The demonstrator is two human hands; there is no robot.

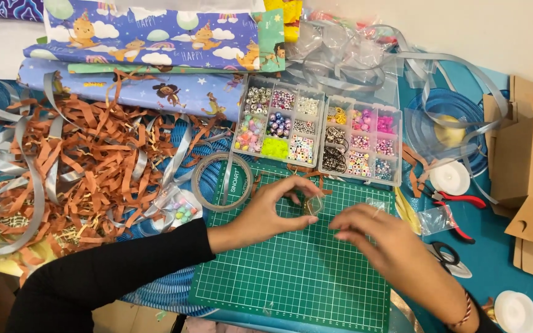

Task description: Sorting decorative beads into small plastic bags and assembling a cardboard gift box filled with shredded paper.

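While both hands hover over the green cutting mat, the left hand pinches a small clear plastic bag between thumb and fingertips — fingers curled and closed on it, above the mat's upper middle. Right hand sits just right of the bag, fingers stretched toward it and held loosely together; motion blur there, so I cannot tell whether they touch the bag or grip anything. Black sleeve on the left arm, thin bracelet on the right wrist.

Everything else, relative to the mat:
- Just beyond its far edge: two clear compartment boxes of beads, side by side, lids off, mixed colours per cell.
- At its far-left corner: a roll of clear tape, overlapping the mat edge.
- Left of it: a heap of brown shredded paper mixed with silver ribbon; a small bag of pastel beads lies near the mat's left edge.
- Far beyond, behind the boxes: sheets of blue patterned wrapping paper.
- Right of it: red-handled pliers, black-handled scissors nearer the camera, another small clear bag between them and the mat.
- Further right: white thread spools and flat cardboard pieces — well apart from the hands.
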